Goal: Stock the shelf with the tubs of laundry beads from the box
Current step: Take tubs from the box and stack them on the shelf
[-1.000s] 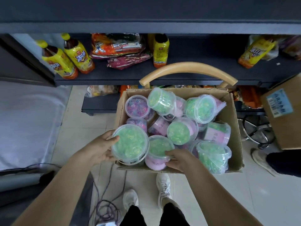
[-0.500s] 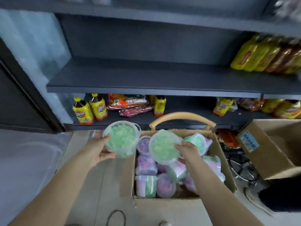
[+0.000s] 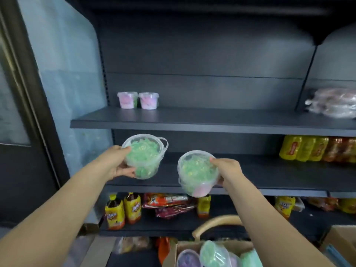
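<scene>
Tubs of laundry beads, two of them, are up in our hands in front of the shelving: our left hand (image 3: 119, 166) is clamped round the side of a clear tub of green beads (image 3: 144, 157), thumb near the lid rim and fingers under the base, its thin bail handle sticking out to the right; our right hand (image 3: 229, 171) grips a second tub (image 3: 198, 173), green on top and pink at the bottom, tipped a little toward us. Both hang free of any surface, level with the middle shelf and below the upper shelf (image 3: 212, 120), where two pink tubs (image 3: 137, 100) already stand side by side at the back left. We judge the step to be placement beside that pair. To do it well, we lift both clear of the shelf's front lip, level the tilted one, and set them down flat, lids up, just right of the pink ones. More tubs wait in the cardboard box (image 3: 215, 253) below. Bottles and snack packs on lower shelves stay out of it.
</scene>
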{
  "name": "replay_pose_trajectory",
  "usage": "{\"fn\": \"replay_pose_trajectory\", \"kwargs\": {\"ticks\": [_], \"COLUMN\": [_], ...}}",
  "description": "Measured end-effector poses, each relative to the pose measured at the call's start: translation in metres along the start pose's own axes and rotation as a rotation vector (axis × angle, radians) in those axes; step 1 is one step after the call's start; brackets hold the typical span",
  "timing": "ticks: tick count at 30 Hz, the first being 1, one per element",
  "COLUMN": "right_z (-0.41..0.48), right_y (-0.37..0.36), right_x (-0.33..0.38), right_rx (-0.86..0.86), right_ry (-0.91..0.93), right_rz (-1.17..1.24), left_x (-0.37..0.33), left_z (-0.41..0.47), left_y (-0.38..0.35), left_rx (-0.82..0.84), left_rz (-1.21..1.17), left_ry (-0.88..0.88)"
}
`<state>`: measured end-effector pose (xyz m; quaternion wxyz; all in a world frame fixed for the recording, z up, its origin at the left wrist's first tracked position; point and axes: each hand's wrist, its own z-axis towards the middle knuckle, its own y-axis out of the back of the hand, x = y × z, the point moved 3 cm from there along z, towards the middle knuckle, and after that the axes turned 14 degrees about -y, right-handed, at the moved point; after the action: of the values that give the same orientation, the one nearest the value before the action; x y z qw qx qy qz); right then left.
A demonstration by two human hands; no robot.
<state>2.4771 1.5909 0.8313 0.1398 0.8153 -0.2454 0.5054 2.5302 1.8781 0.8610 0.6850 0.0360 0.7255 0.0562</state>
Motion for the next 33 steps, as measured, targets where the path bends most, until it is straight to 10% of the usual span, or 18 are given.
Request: {"fn": "replay_pose_trajectory", "kwargs": {"ticks": [17, 33], "right_z": [0.074, 0.203], "right_y": [-0.138, -0.336], "right_x": [0.176, 0.248], "right_rx": [0.079, -0.043], "right_ry": [0.2, 0.197], "right_rz": [-0.047, -0.1], "left_x": [-0.095, -0.112], "left_z": [0.156, 0.393], "left_y": [0.066, 0.112], "left_rx": [-0.178, -0.015], "left_rz": [0.156, 0.254], "left_ry": [-0.139, -0.197]}}
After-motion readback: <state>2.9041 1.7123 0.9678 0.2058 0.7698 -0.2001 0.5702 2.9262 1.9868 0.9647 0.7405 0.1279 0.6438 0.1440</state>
